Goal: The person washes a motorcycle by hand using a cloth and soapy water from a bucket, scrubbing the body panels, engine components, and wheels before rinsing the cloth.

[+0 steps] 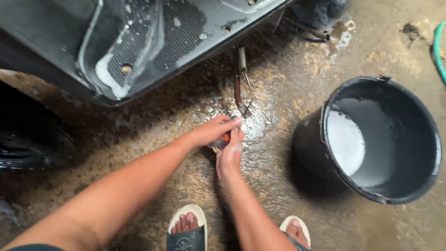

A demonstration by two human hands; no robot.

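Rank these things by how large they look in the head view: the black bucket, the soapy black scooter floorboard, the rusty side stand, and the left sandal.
1. Scooter floorboard, cut off by the frame edge.
2. Black bucket.
3. and 4. Left sandal and side stand: unsure. The sandal is partly cut off and nearer to the camera.

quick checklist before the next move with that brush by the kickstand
1. Both hands on the tool: left hand and right hand meet around a small orange-handled brush - ok.
2. Which hand grips it: cannot tell.
3. Kickstand down on the wet floor - ok.
4. Bucket upright, soapy water inside, apart from the hands - ok.
5. Foam on the scooter footboard not rinsed - not ok.
6. Feet in sandals on wet concrete, grip - cannot tell.
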